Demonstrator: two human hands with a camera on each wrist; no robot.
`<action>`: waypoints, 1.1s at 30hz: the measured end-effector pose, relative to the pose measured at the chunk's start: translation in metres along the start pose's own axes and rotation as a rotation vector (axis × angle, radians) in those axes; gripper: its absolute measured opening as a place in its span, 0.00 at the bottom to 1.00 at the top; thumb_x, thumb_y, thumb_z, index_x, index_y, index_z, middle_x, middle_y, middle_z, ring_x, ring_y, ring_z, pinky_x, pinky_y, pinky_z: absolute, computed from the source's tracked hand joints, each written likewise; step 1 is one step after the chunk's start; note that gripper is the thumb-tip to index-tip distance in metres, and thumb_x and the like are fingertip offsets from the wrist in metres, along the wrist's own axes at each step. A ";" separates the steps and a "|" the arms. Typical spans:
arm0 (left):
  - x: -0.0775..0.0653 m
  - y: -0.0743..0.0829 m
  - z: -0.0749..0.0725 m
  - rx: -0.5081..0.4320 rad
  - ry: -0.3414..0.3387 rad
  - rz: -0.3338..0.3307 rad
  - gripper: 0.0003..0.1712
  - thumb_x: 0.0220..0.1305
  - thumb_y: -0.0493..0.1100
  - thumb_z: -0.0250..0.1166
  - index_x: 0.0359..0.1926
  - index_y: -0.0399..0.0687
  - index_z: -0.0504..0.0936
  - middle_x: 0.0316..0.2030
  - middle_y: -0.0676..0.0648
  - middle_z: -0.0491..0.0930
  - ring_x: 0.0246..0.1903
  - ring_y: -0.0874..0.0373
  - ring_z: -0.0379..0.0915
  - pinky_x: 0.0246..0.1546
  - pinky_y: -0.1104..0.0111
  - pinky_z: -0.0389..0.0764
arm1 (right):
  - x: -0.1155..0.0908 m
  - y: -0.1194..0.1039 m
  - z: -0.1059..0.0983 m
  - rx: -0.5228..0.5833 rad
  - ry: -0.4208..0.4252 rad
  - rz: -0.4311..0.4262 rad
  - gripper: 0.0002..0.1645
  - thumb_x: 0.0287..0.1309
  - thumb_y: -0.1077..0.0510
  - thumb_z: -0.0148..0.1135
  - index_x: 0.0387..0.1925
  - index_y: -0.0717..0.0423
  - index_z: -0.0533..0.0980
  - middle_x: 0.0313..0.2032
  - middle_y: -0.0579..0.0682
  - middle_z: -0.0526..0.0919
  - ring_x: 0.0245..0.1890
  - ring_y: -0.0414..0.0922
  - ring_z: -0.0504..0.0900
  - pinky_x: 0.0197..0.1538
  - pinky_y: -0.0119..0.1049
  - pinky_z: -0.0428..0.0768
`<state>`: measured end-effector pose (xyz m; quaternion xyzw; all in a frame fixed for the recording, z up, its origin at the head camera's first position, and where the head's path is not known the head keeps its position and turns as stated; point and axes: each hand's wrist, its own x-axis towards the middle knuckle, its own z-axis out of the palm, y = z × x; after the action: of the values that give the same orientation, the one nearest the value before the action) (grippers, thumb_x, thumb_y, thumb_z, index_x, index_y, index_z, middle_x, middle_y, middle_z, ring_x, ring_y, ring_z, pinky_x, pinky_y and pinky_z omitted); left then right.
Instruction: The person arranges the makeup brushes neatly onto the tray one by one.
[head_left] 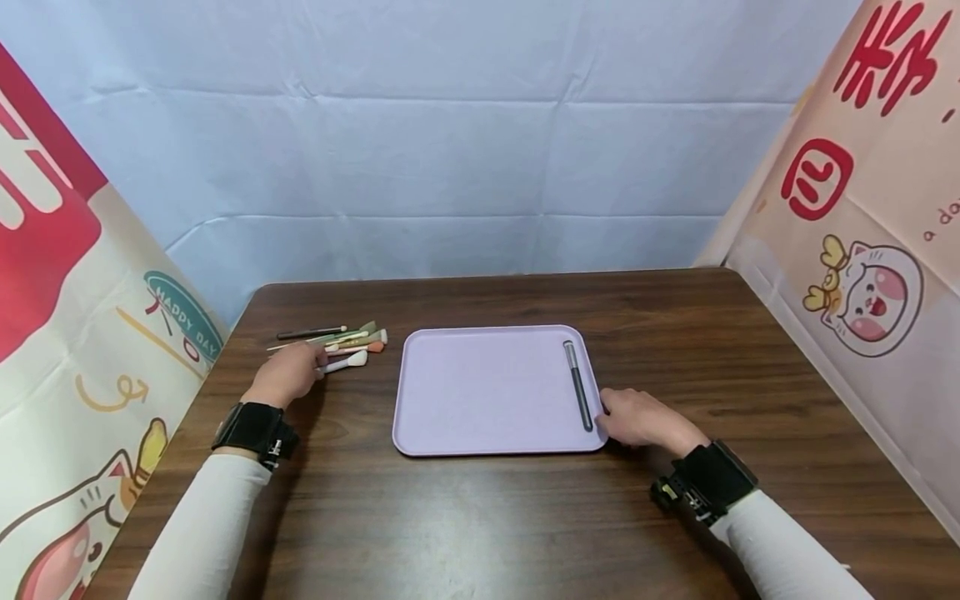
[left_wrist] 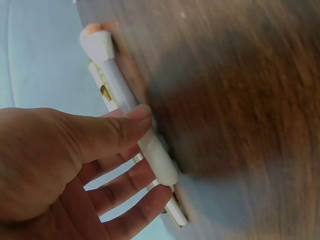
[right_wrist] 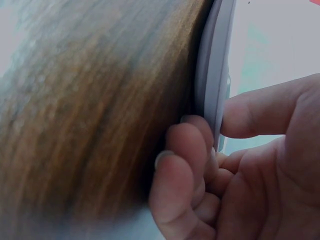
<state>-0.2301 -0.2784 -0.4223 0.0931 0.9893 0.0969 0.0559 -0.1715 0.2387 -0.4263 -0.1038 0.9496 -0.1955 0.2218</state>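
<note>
My left hand point(head_left: 288, 372) is at the table's left, pinching a makeup brush with a white head point(head_left: 356, 360) between thumb and fingers. In the left wrist view this brush point(left_wrist: 120, 82) shows a pale grey handle, with a gold-marked brush handle point(left_wrist: 101, 86) beside it. Several more makeup brushes point(head_left: 364, 337) lie bunched just beyond that hand. A lilac tray point(head_left: 480, 392) lies mid-table, bearing one dark-handled brush point(head_left: 578, 387) along its right side. My right hand point(head_left: 643, 418) grips the tray's right rim point(right_wrist: 215, 70), thumb above and fingers curled at the underside.
A dark wood-grain table point(head_left: 465, 517) carries everything. Behind it hangs a pale blue cloth point(head_left: 450, 167). Printed cloths hang at the left point(head_left: 67, 333) and right point(head_left: 885, 208) sides. Each wrist wears a black strap with a camera.
</note>
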 end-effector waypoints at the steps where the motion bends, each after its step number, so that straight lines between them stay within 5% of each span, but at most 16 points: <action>1: 0.000 0.001 0.000 0.001 0.000 0.005 0.03 0.66 0.33 0.65 0.40 0.39 0.82 0.34 0.41 0.82 0.31 0.49 0.75 0.34 0.53 0.78 | 0.000 0.000 0.000 -0.002 0.000 0.001 0.06 0.68 0.60 0.54 0.40 0.61 0.74 0.26 0.51 0.75 0.23 0.45 0.75 0.27 0.38 0.72; 20: 0.002 0.031 -0.010 0.019 -0.001 0.082 0.03 0.65 0.33 0.65 0.40 0.39 0.82 0.34 0.43 0.82 0.31 0.52 0.74 0.36 0.56 0.76 | 0.002 0.001 0.000 -0.021 0.000 -0.003 0.06 0.68 0.60 0.54 0.38 0.60 0.74 0.26 0.51 0.74 0.23 0.45 0.75 0.26 0.37 0.72; 33: 0.005 0.055 -0.007 0.030 -0.012 0.053 0.03 0.67 0.35 0.64 0.41 0.41 0.82 0.32 0.45 0.81 0.30 0.52 0.74 0.31 0.59 0.75 | 0.002 0.000 0.000 -0.022 0.008 -0.013 0.06 0.67 0.60 0.54 0.37 0.59 0.74 0.25 0.50 0.75 0.23 0.45 0.75 0.26 0.37 0.72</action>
<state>-0.2265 -0.2251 -0.4052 0.1209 0.9875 0.0828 0.0577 -0.1730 0.2386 -0.4269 -0.1118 0.9518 -0.1870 0.2157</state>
